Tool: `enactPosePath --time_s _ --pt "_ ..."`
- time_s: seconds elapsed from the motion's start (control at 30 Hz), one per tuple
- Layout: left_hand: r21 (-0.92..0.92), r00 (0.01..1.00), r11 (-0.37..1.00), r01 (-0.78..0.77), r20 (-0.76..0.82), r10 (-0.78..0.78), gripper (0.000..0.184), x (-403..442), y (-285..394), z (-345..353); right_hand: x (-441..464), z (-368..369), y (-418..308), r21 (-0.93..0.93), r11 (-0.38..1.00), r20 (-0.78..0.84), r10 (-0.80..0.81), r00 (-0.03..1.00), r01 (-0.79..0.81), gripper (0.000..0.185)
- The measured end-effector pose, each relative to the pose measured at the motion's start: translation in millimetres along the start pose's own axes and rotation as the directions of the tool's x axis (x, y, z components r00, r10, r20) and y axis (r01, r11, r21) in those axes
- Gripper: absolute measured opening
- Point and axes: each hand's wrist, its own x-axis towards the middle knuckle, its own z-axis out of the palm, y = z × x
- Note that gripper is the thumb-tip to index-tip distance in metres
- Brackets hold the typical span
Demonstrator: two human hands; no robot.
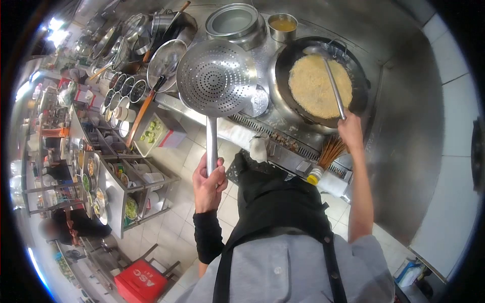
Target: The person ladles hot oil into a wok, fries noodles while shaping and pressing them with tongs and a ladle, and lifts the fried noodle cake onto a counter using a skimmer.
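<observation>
My left hand (209, 186) is closed around the handle of a large perforated metal strainer (214, 78), held up left of the wok. The strainer's bowl looks free of food. With my right hand (350, 132) I grip the metal handle of a ladle (332, 83), whose head rests at the far side of the black wok (360, 76). Pale yellow, foamy food or liquid (316, 91) fills the middle of the wok. Beneath the strainer's right edge, part of a round metal piece (257, 101) shows.
Behind the strainer stand a large metal pot (232, 22) and a small pot of yellow liquid (283, 24). A bamboo brush (331, 150) lies near my right wrist. Seasoning containers (121, 88), shelves and a red box (141, 282) are left. Another person (81, 226) is far left.
</observation>
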Motion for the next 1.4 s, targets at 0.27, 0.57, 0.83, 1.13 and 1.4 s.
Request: enactPosePath --time_s 0.27,0.57,0.83,1.13,1.4 --pt "-0.015 1.0 1.0 -0.009 -0.011 0.009 0.045 6 -6 0 -44 -17 25 -0.328 0.911 0.15 -0.211 0.966 0.25 0.055" --pt "0.077 0.999 0.996 -0.04 0.017 0.039 0.047 14 -6 16 -121 -63 40 -0.268 0.943 0.155 -0.162 0.975 0.199 0.061" --pt "0.318 0.979 0.932 -0.171 0.161 0.125 0.047 59 -14 48 -107 -38 17 0.265 0.946 -0.166 0.235 0.958 -0.186 0.033" --pt "0.479 0.92 0.798 -0.367 0.314 0.235 0.053 144 -54 99 -56 -51 11 0.472 0.837 -0.05 0.338 0.94 -0.276 0.016" --pt "0.691 0.749 0.353 -0.631 0.426 0.507 0.056 229 -72 152 -15 -39 16 0.433 0.858 0.0 0.306 0.952 -0.276 0.013"
